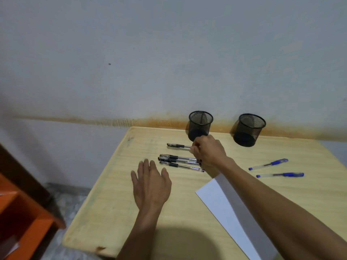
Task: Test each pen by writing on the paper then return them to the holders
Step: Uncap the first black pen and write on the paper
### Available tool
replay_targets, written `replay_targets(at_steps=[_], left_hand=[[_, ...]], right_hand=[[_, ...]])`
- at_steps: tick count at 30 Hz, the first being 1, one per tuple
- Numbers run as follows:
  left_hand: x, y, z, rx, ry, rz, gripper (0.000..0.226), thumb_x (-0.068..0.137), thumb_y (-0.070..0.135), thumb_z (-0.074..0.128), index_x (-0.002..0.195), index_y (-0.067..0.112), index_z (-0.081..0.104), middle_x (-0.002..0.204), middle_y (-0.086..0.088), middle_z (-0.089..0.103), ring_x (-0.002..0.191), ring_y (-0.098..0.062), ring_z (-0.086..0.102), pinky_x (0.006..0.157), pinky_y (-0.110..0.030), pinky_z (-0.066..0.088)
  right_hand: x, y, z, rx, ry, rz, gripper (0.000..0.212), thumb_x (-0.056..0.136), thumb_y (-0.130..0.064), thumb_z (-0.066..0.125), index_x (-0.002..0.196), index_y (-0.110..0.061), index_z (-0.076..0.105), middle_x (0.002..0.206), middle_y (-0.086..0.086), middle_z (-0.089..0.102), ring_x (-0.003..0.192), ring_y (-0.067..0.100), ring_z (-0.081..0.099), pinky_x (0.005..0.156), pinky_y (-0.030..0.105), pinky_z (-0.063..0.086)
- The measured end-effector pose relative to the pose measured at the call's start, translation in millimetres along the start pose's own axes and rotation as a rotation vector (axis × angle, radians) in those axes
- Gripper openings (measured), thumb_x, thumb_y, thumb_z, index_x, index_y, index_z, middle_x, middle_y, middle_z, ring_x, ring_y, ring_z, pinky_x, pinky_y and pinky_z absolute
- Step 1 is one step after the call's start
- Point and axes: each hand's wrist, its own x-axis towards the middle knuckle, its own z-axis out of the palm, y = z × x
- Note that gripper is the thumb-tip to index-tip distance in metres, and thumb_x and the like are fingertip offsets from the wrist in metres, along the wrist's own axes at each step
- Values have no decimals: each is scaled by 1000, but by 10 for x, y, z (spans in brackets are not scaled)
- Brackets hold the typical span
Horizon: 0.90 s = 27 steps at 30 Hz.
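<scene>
Black pens are lying toward the bench's (112, 203) far edge, and you are picking one up: your right hand (208, 152) is pinching the tail of the farthest black pen (178, 146), its capped tip pointing at the left edge. Your fingers (194, 147) are curling round it, the pen flat on the bench. Your left hand (150, 184) is hovering flat, fingers straight and holding nothing, just beside three more black pens (180, 162). Next, I judge, you are needing to lift, uncap and carry it to the paper (221, 207) near the front edge. Two holders (200, 124) are standing empty along the far edge; two blue pens (270, 164) are lying toward the right edge.
</scene>
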Motion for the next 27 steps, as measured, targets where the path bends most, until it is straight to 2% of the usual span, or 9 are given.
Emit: replay_targets(at_steps=[4, 8, 10, 12, 15, 18, 20, 22, 27], left_hand=[[-2, -10, 1, -10, 2, 4, 61, 101, 46, 31, 152, 12, 33, 163, -4, 26, 152, -20, 14, 124, -46, 8], [-49, -15, -34, -228, 107, 59, 61, 101, 46, 39, 153, 16, 29, 160, -5, 33, 150, -20, 21, 123, -45, 14], [-107, 76, -110, -375, 218, 207, 58, 100, 39, 49, 152, 21, 32, 156, -2, 38, 146, -19, 28, 119, -43, 24], [-208, 284, -204, -442, 252, 421, 53, 100, 32, 55, 149, 25, 38, 153, 5, 41, 144, -14, 31, 115, -36, 28], [-365, 615, -289, -457, 176, 616, 42, 98, 28, 57, 139, 28, 52, 139, 15, 51, 135, -8, 40, 111, -32, 30], [-432, 823, -289, -486, 67, 649, 27, 94, 33, 59, 119, 30, 69, 111, 16, 67, 109, -15, 58, 95, -40, 43], [-462, 922, -272, -549, 18, 639, 16, 93, 25, 65, 107, 27, 74, 97, 24, 67, 98, -13, 61, 87, -39, 46], [-516, 1021, -286, -596, -4, 615, 11, 92, 18, 69, 99, 24, 75, 91, 27, 64, 93, -10, 61, 83, -36, 48], [-593, 1095, -299, -612, -26, 607, 12, 90, 15, 70, 98, 21, 77, 87, 27, 63, 90, -3, 62, 78, -22, 47]], right_hand=[[-204, 115, -166, 374, 83, 82, 11, 97, -27, 67, 97, -18, 73, 95, 2, 75, 90, 22, 66, 78, 37, 54], [-692, 258, -485, 638, 208, 124, 6, 90, -22, 77, 92, -17, 79, 85, -12, 74, 83, 3, 65, 72, 18, 48], [-939, 342, -621, 699, 200, 147, 6, 89, -23, 79, 93, -19, 80, 86, -13, 74, 81, 0, 66, 71, 14, 49], [-1151, 415, -739, 723, 173, 178, 5, 87, -23, 80, 92, -24, 79, 87, -13, 75, 81, -3, 66, 69, 10, 48], [-1403, 486, -873, 862, 153, 258, 8, 84, -20, 83, 90, -22, 79, 86, -4, 77, 79, 7, 70, 70, 18, 54], [-1546, 567, -947, 1133, 250, 361, 15, 80, -15, 86, 91, -15, 76, 79, 0, 76, 72, 12, 71, 72, 29, 60], [-1594, 585, -942, 1285, 298, 389, 19, 80, -12, 85, 95, -12, 74, 75, -2, 75, 70, 10, 71, 72, 31, 60], [-1615, 534, -897, 1375, 308, 415, 18, 83, -14, 83, 99, -12, 74, 77, -3, 77, 70, 10, 72, 73, 32, 60], [-1608, 388, -732, 1334, 257, 412, 6, 93, -23, 73, 95, -19, 75, 82, -2, 78, 79, 12, 75, 72, 26, 62]])
